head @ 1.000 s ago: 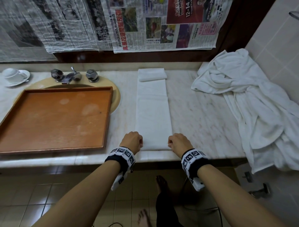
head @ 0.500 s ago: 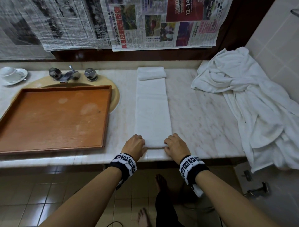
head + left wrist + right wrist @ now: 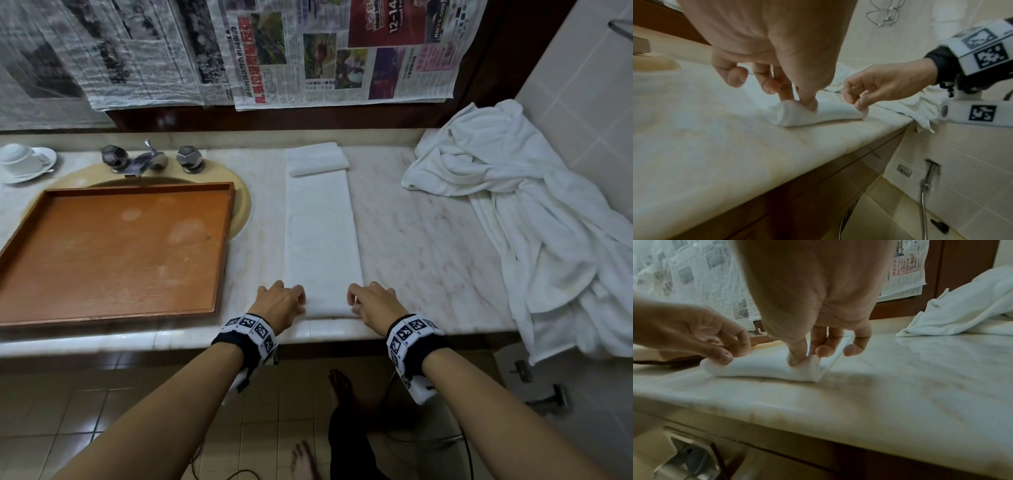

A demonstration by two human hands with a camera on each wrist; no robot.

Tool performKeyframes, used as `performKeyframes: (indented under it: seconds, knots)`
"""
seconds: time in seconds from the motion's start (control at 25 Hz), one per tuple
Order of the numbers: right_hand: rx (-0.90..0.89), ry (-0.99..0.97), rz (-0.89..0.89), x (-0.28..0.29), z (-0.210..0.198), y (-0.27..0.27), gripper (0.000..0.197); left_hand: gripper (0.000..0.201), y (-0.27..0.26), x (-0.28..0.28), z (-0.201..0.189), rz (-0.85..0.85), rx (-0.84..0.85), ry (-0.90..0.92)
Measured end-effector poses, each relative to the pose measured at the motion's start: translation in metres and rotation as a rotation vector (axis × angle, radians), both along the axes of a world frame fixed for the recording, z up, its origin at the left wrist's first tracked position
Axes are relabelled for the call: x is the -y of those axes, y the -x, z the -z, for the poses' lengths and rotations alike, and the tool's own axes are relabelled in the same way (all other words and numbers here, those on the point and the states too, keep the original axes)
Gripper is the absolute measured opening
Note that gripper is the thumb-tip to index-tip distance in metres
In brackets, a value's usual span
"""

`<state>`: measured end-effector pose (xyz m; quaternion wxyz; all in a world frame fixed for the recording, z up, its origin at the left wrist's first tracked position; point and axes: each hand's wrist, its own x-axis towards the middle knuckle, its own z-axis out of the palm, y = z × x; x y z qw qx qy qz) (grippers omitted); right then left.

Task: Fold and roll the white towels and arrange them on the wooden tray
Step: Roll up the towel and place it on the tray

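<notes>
A white towel [image 3: 320, 233], folded into a long narrow strip, lies on the marble counter [image 3: 428, 246] and runs away from me. Its near end is curled over into a small roll [image 3: 818, 115] [image 3: 764, 368]. My left hand [image 3: 281, 305] [image 3: 795, 97] pinches the roll's left end with thumb and fingers. My right hand [image 3: 371, 303] [image 3: 807, 356] pinches its right end. A second folded white towel [image 3: 317, 159] lies across the strip's far end. The wooden tray [image 3: 113, 253] sits to the left, over the sink, with nothing in it.
A heap of crumpled white towels [image 3: 534, 219] covers the counter's right end and hangs over its edge. Taps [image 3: 149, 159] and a cup on a saucer [image 3: 24, 161] stand at the back left. Newspaper [image 3: 308, 51] covers the wall behind.
Both hands moved forward onto the towel's near end and turned it over into the start of a roll. The head view shifted slightly.
</notes>
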<state>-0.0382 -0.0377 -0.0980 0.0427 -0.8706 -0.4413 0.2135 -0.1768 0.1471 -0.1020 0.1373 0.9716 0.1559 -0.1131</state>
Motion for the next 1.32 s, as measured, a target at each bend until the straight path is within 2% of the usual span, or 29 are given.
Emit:
performKeyframes:
  seconds: [0.16,0.32,0.48,0.56,0.68,0.8,0.88,1.0,1.08,1.2,1.32]
  knots:
    - [0.078,-0.042,0.037,-0.006,0.001,-0.001,0.007,0.012,-0.009,0.000,-0.003,-0.050,0.033,0.011]
    - [0.128,-0.208,0.032,-0.011,0.011,0.012,0.007,0.016,-0.009,0.012,0.002,-0.098,0.149,0.095]
    - [0.126,-0.238,0.001,-0.003,0.019,0.029,0.023,0.022,0.000,0.022,0.011,-0.084,0.202,0.076]
    - [0.131,-0.247,-0.050,-0.002,0.022,0.029,0.030,0.030,-0.001,0.022,0.015,-0.059,0.178,0.062]
    - [0.174,-0.189,-0.082,-0.005,0.022,0.018,0.033,0.024,-0.005,0.021,0.014,-0.008,0.173,-0.015]
    - [0.259,-0.121,-0.106,-0.007,0.014,0.014,0.024,0.018,-0.007,0.018,0.016,0.033,0.154,-0.103]
    - [0.222,-0.040,-0.129,-0.007,0.007,0.014,0.032,0.021,-0.003,0.015,0.017,0.051,0.112,-0.125]
    - [0.120,-0.008,-0.134,-0.006,0.004,0.009,0.045,0.028,0.001,0.009,0.014,0.054,0.097,-0.055]
    - [0.021,-0.072,-0.084,-0.005,0.006,0.005,0.038,0.026,0.001,0.007,0.010,0.035,0.099,0.006]
    - [-0.064,-0.180,0.030,-0.003,0.004,-0.002,0.019,0.024,-0.005,0.003,0.007,0.026,0.042,0.001]
    - [0.052,-0.144,0.045,-0.011,0.001,-0.005,0.008,0.019,-0.013,0.004,0.005,-0.029,0.123,0.021]
